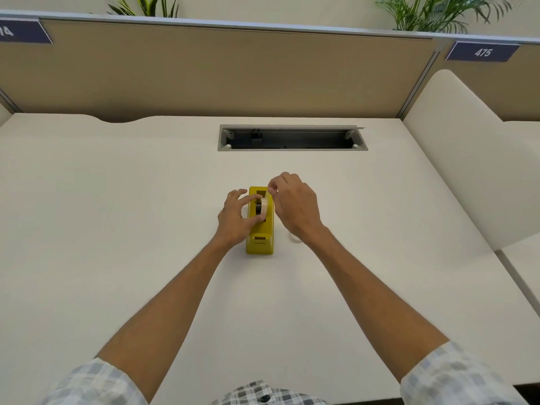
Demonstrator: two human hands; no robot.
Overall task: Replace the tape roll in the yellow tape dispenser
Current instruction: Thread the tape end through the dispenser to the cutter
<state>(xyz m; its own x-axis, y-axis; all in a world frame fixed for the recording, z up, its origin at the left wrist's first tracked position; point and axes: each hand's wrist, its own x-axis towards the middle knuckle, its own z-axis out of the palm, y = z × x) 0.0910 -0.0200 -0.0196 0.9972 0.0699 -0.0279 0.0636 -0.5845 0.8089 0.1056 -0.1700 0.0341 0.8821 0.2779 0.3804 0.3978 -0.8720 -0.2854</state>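
Observation:
A yellow tape dispenser (260, 239) stands on the white desk (117, 229), its cutter end nearest me. A pale tape roll (264, 206) with a dark core sits upright in its cradle. My left hand (235, 219) grips that roll, thumb and forefinger curled on its left side. My right hand (295, 206) is raised beside the dispenser's far right and pinches the loose end of the tape at its fingertips. A faint clear ring, seemingly another tape roll (295, 237), lies on the desk just under my right wrist, partly hidden.
An open grey cable tray slot (292, 138) is set into the desk behind the dispenser. A tan partition (204, 71) closes the back. A white side panel (455, 159) rises at the right.

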